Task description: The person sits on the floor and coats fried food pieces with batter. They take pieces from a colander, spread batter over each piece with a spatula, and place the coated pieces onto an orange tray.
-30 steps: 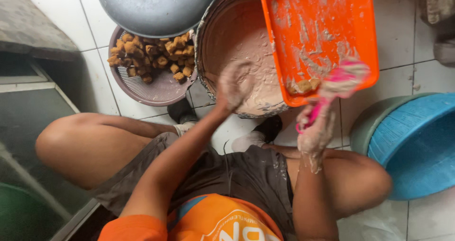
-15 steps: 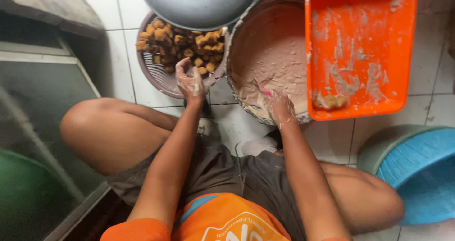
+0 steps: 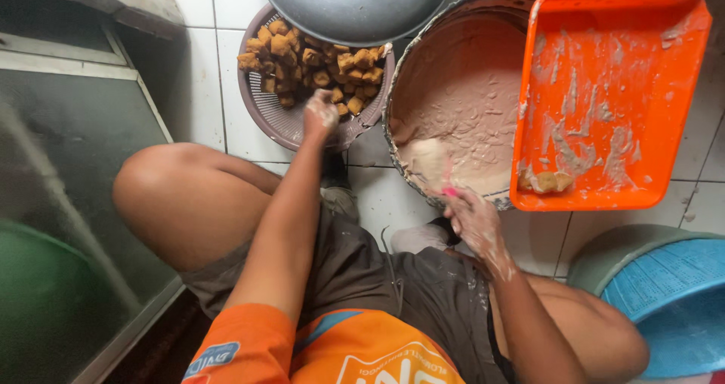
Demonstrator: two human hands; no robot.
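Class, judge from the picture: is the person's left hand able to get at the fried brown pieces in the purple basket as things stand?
Probably yes: the left hand already rests at the fried pieces in the purple basket, with nothing between.

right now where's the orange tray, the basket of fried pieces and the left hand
orange tray (image 3: 604,89), head view, smeared floor of the tray
basket of fried pieces (image 3: 281,123), head view, bare mesh wall
left hand (image 3: 321,114), head view, back of hand

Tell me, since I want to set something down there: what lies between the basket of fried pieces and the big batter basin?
The head view shows only a narrow strip of bare white floor tile between the purple basket and the batter basin.
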